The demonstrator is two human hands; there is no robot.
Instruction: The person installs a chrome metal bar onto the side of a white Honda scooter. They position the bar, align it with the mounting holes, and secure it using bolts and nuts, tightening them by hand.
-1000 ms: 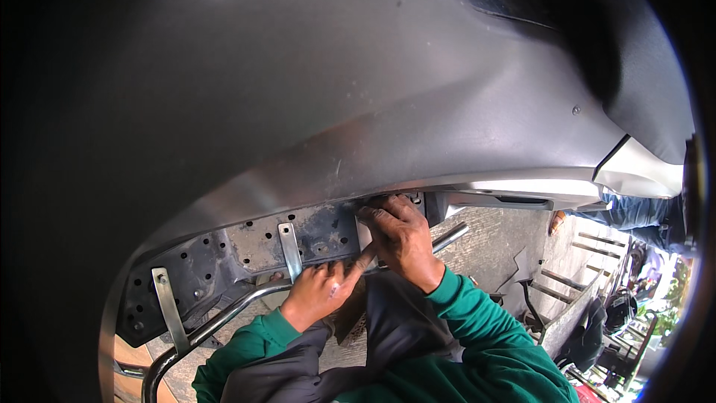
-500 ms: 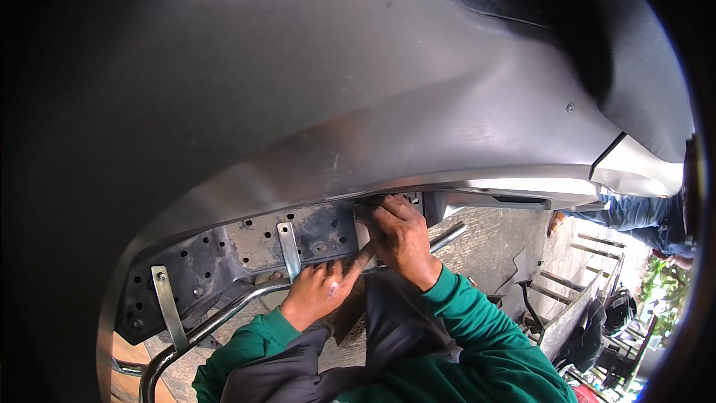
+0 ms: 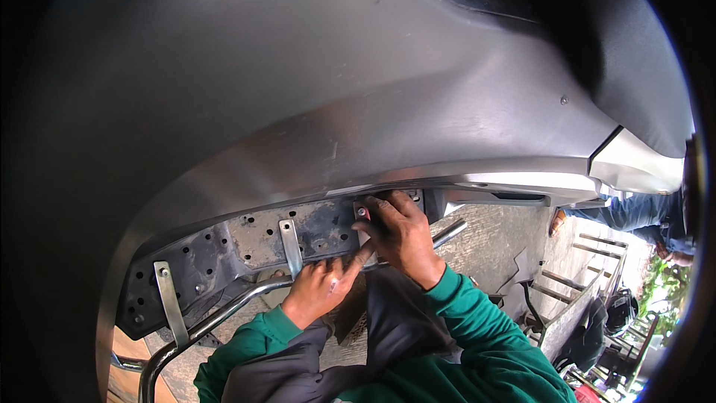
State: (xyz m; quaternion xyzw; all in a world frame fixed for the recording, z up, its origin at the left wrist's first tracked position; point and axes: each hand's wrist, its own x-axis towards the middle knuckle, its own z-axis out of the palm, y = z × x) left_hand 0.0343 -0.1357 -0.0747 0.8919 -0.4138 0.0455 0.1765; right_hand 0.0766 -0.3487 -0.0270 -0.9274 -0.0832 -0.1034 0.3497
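A bent chrome tube bar [image 3: 227,316] with flat metal brackets runs below a dark, dusty plate [image 3: 253,237] full of holes. My left hand [image 3: 322,288] wraps over the bar beside the middle bracket [image 3: 289,242], its index finger stretched toward the right-hand bracket [image 3: 363,236]. My right hand [image 3: 406,239] has its fingers bent at that bracket's upper end, thumb close beside a bolt head [image 3: 362,212] with something red around it. Whether those fingertips pinch anything is hidden. Another bracket [image 3: 168,302] stands at the left, a bolt at its top.
The large grey vehicle body panel [image 3: 298,104] overhangs both hands. A dark seat [image 3: 641,67] is at upper right. On the concrete floor [image 3: 485,246] to the right stands a metal frame [image 3: 574,287]. A person's jeans-clad leg [image 3: 634,213] shows farther right.
My right fingers and thumb have shifted, uncovering the bolt head on the right-hand bracket. My left hand keeps its place on the bar. The view has tilted slightly.
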